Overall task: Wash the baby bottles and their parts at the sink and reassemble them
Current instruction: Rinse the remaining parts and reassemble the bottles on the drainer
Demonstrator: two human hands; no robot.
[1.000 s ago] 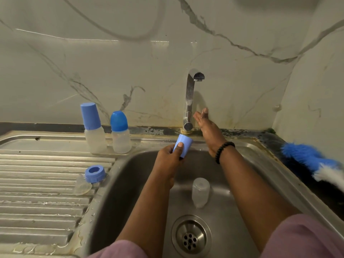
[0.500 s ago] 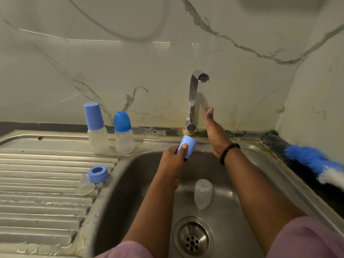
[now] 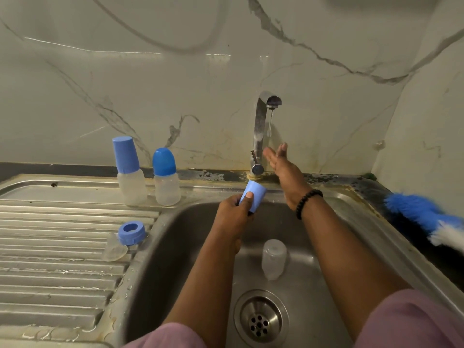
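A: Blue plastic cap in the left hand, gripped with the thumb across its side, just in front of the base of the tap. Why hold it there and not right under the spout?

B: My guess is it waits for the flow. A thin thread of water hangs from the spout, and the right hand is up beside the tap with fingers straight and spread, holding nothing. It looks placed to feel the stream, though I can't say for sure.

A: And the clear bottle body in the sink?

B: It stands in the basin just behind the drain, between the two forearms. With no cap or ring on it, I'd judge it is parked there for its own rinse.

A: The steel drainboard has more parts.

B: Yes. A blue screw ring lies flat near the sink's edge, touching a clear teat just in front of it. Loose parts, kept on the ribs so water can run off, probably.

A: The two at the back?

B: A bottle with a tall blue cap and, just beside it, a bottle with a rounded blue cap, both upright against the wall, well apart from the basin. Whether washed or waiting, I cannot tell.

A: And that fluffy thing on the right?

B: A blue-and-white brush lying on the table, out of both hands' reach for now.
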